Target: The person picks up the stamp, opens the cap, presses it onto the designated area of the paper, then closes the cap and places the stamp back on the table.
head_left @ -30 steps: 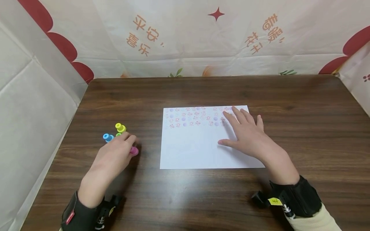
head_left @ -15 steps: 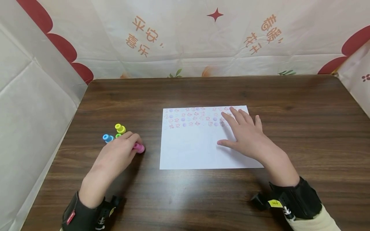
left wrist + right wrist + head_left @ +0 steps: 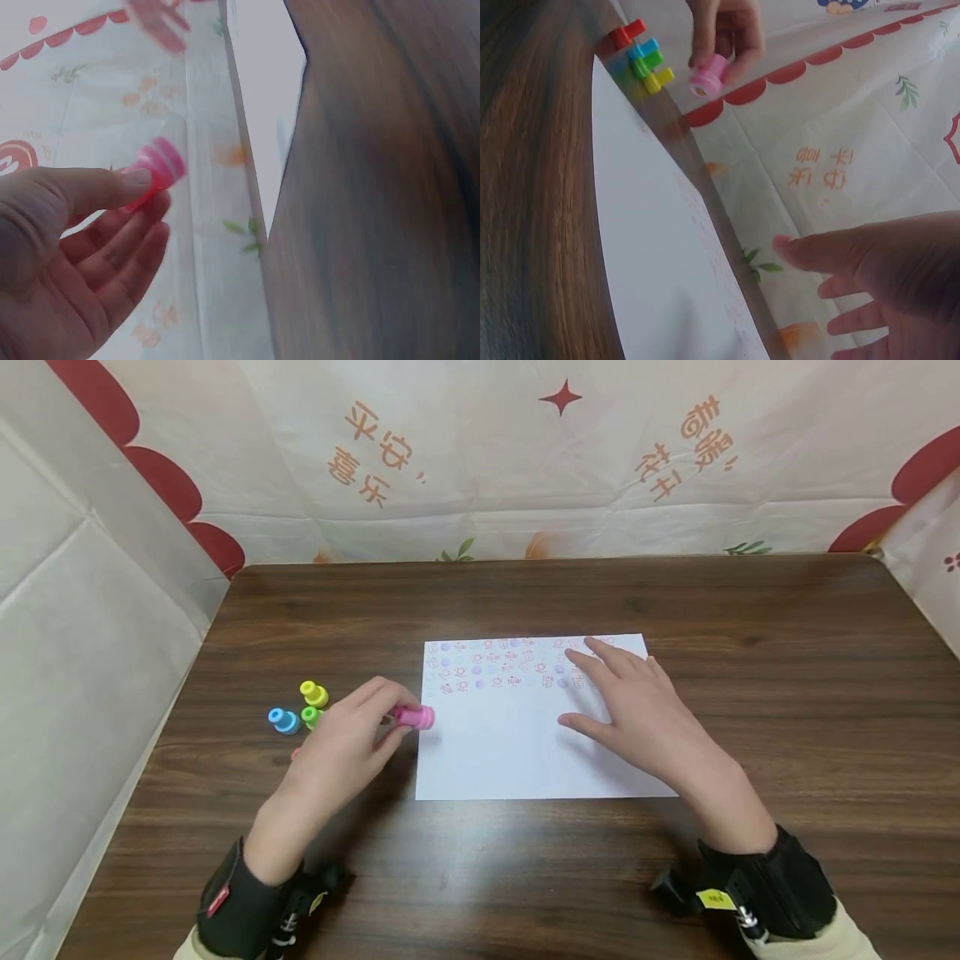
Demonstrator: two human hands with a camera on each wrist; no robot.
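Note:
My left hand (image 3: pixel 352 735) pinches a pink stamp (image 3: pixel 417 717) between thumb and fingers, at the left edge of the white paper (image 3: pixel 487 752). In the left wrist view the stamp (image 3: pixel 161 163) sticks out past the thumb tip. Rows of small red and purple prints (image 3: pixel 495 668) run along the paper's far part. My right hand (image 3: pixel 637 718), fingers spread and fairly straight, lies over the paper's right side and covers some of the prints. From the right wrist the pink stamp's printing end (image 3: pixel 705 84) faces the camera.
Left of the paper stand a yellow stamp (image 3: pixel 314 694), a blue stamp (image 3: pixel 284 721) and a green stamp (image 3: pixel 311 717). A red stamp (image 3: pixel 628 33) is mostly hidden behind the left hand in the head view. A pale printed cloth (image 3: pixel 480 468) hangs behind the brown table (image 3: pixel 525 877).
My left hand has lifted the pink stamp away from the other stamps and carried it right to the paper's edge. The right hand has shifted slightly left over the paper.

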